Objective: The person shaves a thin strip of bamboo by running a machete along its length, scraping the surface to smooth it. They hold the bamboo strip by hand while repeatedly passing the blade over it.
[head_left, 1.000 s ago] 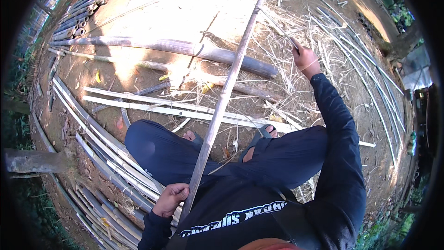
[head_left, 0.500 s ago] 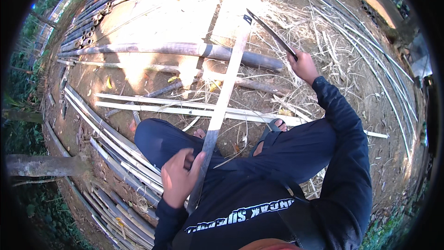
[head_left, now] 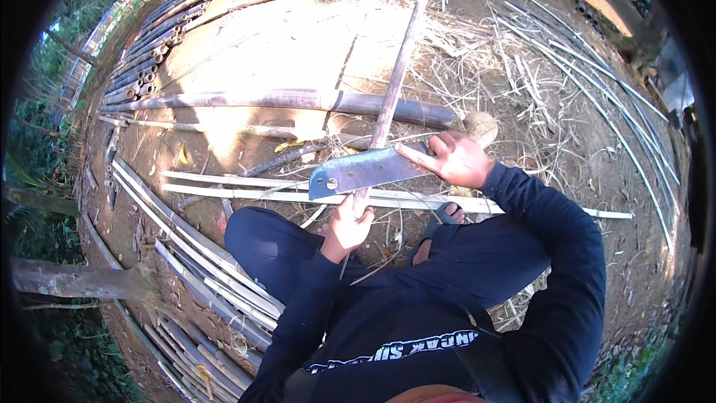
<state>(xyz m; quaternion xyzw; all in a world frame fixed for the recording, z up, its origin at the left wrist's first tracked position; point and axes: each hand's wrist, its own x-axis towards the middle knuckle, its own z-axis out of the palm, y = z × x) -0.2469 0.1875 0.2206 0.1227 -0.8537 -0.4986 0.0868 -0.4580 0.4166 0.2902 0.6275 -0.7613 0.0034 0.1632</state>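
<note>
My left hand is closed round the near part of a long bamboo strip. The strip runs away from me, its darker brown side facing up. In my right hand is a broad-bladed cleaver, held flat-side up with the forefinger stretched along the blade. The blade crosses over the strip just beyond my left hand, and its squared tip with holes points left. Whether the edge touches the strip I cannot tell. A rounded pale-brown knob shows beside my right hand, apparently the end of the handle.
A thick dark bamboo pole lies crosswise beyond my feet, with pale split strips nearer me. More split bamboo lies at left. Shavings cover the ground at right. Stacked poles stand far left.
My left hand has moved forward and closed round the strip. The strip now shows its dark side instead of its pale one. My right hand has brought the cleaver down and nearer, across the strip.
</note>
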